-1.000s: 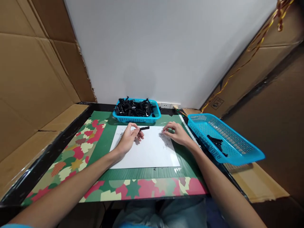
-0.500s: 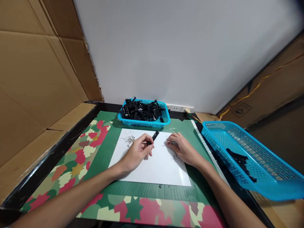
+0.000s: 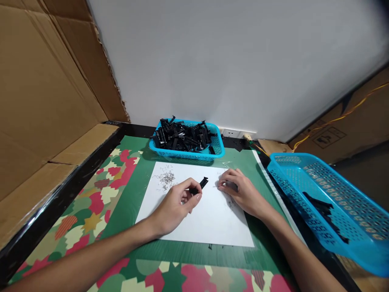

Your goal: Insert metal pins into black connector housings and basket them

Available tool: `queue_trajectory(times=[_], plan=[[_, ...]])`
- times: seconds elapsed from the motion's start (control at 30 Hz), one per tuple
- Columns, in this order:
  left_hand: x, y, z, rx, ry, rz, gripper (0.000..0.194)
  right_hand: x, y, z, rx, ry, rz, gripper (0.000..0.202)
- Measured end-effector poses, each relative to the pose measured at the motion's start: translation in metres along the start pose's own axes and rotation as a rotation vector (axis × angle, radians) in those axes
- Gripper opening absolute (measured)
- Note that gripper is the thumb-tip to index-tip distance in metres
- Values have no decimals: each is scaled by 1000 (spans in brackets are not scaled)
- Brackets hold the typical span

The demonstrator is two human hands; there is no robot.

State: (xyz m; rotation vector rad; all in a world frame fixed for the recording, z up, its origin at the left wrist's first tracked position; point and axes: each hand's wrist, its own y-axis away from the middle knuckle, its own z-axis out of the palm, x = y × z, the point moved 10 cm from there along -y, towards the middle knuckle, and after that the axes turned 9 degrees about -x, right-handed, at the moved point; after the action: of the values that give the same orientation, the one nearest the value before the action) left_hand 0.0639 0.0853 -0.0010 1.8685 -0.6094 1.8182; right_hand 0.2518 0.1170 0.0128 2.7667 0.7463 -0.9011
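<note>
Left hand (image 3: 176, 206): pinching slim black piece (image 3: 204, 183), slanted.
Right hand (image 3: 244, 194): curled low over white paper (image 3: 206, 221); cannot tell whether grasping anything.
Thin wires (image 3: 167, 179): tangled, loosely heaped.

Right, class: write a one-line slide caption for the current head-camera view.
Left hand holding a black part above white paper, with a heaped blue basket behind.

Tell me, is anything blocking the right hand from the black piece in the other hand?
Nothing visible stands between the right hand and the free end of the black piece; just white paper shows under the gap.
</note>
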Motion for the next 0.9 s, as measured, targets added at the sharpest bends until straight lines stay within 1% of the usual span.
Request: queue_trajectory(times=[0.1,0.17,0.3,0.4,0.47,0.5,0.6,0.67,0.8,0.9], plan=[[0,0,-2,7,-12,-7,20,-8,2,1,-29,-22,-10,18],[0,-1,-5,7,-43,-5,20,-12,4,-3,-11,-92,4,17],[1,-1,-7,-2,-139,4,21,-18,8,-7,63,-402,34,17],[3,0,-6,12,-176,16,20,-32,9,1,68,-557,-2,14],[4,2,-5,24,-176,16,19,-40,10,9,55,-595,-15,9],[4,3,-5,31,-169,13,19,-44,10,14,49,-615,-18,10],[5,6,-3,36,-153,4,18,-49,9,24,42,-684,-18,26],[5,6,-1,24,-152,3,18,-50,8,27,44,-711,-13,29],[0,6,3,-22,-110,7,18,-51,8,29,34,-727,-13,22],[1,6,2,-21,-122,37,16,-51,9,30,50,-718,-9,17]])
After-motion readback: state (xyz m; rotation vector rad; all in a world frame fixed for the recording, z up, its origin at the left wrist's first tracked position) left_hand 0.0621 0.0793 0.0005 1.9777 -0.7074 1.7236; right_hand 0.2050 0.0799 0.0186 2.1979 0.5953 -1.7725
